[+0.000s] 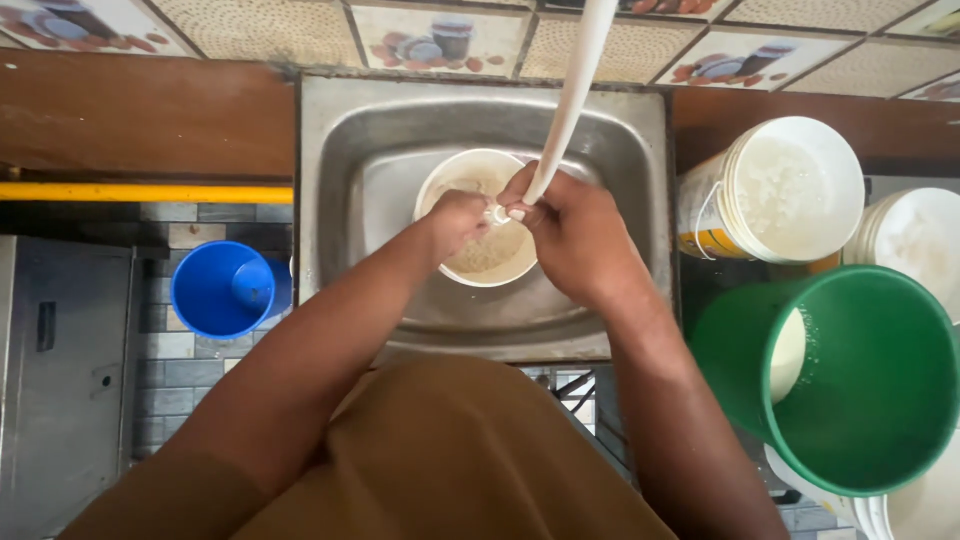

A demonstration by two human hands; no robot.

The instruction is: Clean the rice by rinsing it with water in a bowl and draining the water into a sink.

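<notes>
Here, a white bowl (480,215) sits in the middle of the steel sink (340,150), filled with cloudy water and pale grains that look like rice. A white hose (570,100) slants down from above to end just over the bowl. Judging by the milky water, the rinsing looks partway through: the grains are soaked, and the water is not yet clear or poured off.

The right hand (575,235) is curled closed around the hose's lower end, fingers pinching it near the tip. The left hand (455,220) is loosely closed over the bowl, its fingertips meeting the hose end; whether it grips anything, I cannot tell.

To the right stand a white bucket (790,190) of water, another white pail (915,245) and a green bucket (860,380). A blue tub (225,290) sits on the floor left of the sink.
</notes>
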